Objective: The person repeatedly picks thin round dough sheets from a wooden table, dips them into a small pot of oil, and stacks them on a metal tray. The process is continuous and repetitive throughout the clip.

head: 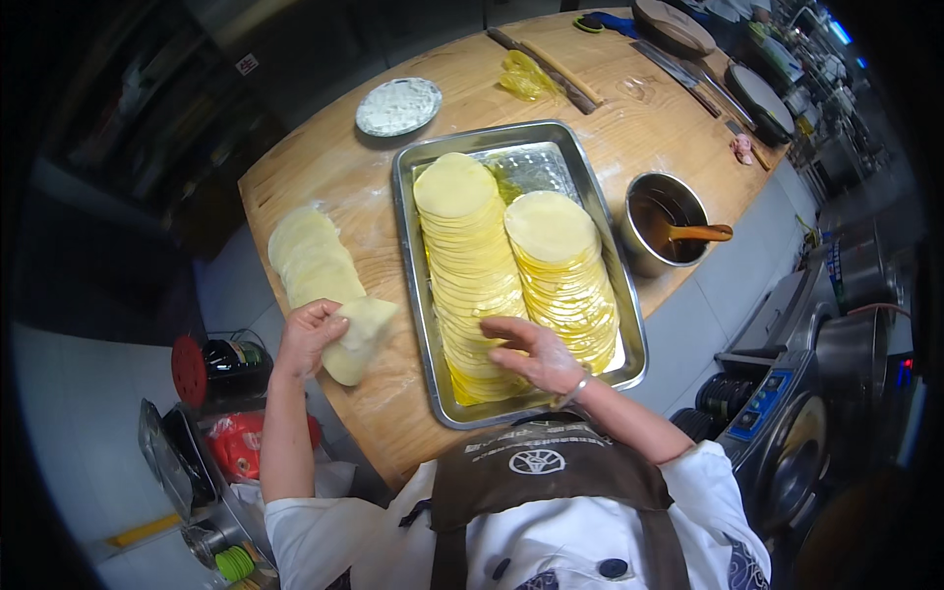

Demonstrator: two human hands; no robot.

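My left hand point(311, 335) pinches a thin round dough wrapper point(366, 318), lifted and folded over at its upper edge. Beneath and beyond it, a row of overlapping floured dough wrappers point(311, 254) lies along the table's left side. A steel tray point(410, 295) stands in front of me, holding two overlapping rows of dough rounds. The left row point(472, 258) is longer; the right row point(562, 287) glistens with yellow oil. My right hand point(538, 354), fingers apart and holding nothing, is over the near part of the left row; whether it touches the dough cannot be told.
A steel pot point(636, 243) of dark liquid with an orange-handled utensil point(700, 233) stands right of the tray. A plate of white flour point(398, 107) sits beyond it. Rolling pins point(564, 72), a yellow plastic bag point(525, 76) and knives point(675, 77) lie farther back on the wooden table point(324, 158).
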